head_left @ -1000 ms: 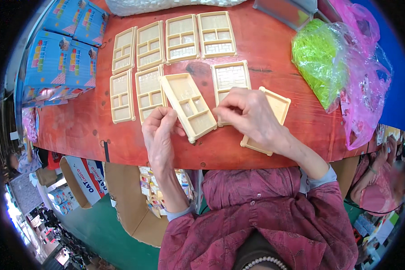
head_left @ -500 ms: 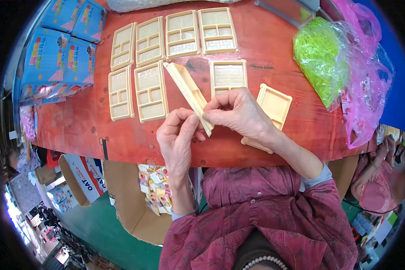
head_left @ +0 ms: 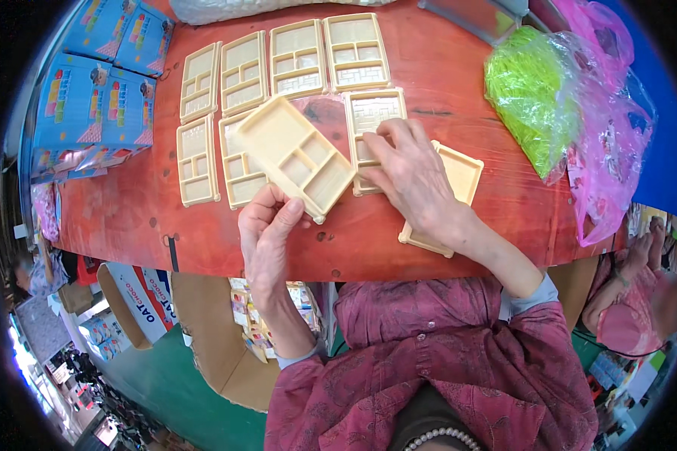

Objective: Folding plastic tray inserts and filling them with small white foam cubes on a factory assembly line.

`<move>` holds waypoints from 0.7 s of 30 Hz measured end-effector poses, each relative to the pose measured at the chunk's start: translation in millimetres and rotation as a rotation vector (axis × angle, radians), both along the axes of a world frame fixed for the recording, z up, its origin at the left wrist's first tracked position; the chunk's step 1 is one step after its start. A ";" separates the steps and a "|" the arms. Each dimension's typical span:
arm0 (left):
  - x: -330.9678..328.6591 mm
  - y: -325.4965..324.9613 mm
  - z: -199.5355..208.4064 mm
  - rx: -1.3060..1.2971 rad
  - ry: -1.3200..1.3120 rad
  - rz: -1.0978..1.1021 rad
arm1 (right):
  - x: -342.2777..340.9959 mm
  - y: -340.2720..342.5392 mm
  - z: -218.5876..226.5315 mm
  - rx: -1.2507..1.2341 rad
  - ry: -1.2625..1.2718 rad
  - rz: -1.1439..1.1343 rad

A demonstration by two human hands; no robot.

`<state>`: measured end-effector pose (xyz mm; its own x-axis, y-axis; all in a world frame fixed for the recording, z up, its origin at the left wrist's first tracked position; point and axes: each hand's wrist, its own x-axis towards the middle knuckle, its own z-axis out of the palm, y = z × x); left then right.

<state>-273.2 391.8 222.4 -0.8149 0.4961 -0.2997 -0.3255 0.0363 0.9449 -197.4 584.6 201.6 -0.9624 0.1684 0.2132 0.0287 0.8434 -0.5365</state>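
Observation:
Pinched by its near corner, a cream compartment tray (head_left: 278,135) is held tilted above the table in my left hand (head_left: 267,240). Its divided face is turned up toward me. My right hand (head_left: 417,180) is off that tray, fingers bent and apart, over the near right part of another cream tray (head_left: 376,113) lying on the table. Whether its fingertips touch that tray I cannot tell. Partly under my right wrist lies one more cream tray (head_left: 459,173), set at a slant. The held tray partly covers a flat tray (head_left: 237,161) behind it.
Several matching trays (head_left: 301,56) lie in rows on the red table (head_left: 429,45). Blue printed boxes (head_left: 75,98) stack at the left. On the right are bagged lime-green shreds (head_left: 530,98) and a pink plastic bag (head_left: 609,150). Below is a cardboard box (head_left: 210,338) of small wrapped packets.
My right hand has let go of the held tray and moved right, over the tray on the table. In my left hand, the tray has turned from edge-on to face-up.

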 end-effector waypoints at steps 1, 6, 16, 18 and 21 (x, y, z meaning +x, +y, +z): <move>-0.4 0.7 1.1 -0.052 0.016 -0.004 | 1.7 2.3 -5.4 0.001 0.000 -0.002; -0.4 -4.0 -5.1 -0.107 0.134 -0.036 | 7.2 6.7 -9.6 0.122 -0.092 0.016; -23.3 -3.2 -20.4 -0.209 0.176 -0.005 | 13.3 16.7 -11.9 0.083 -0.066 0.036; -22.2 -3.3 -19.9 -0.235 0.187 0.009 | 12.7 15.6 -12.1 0.080 -0.085 0.047; -9.9 10.8 -17.8 -0.545 0.446 0.041 | 14.2 18.9 -12.6 0.134 0.041 0.020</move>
<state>-283.1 402.6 204.6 -0.9328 0.3360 -0.1300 0.0771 0.5387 0.8390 -183.2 603.5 189.0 -0.9554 0.1164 0.2716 -0.0086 0.9079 -0.4192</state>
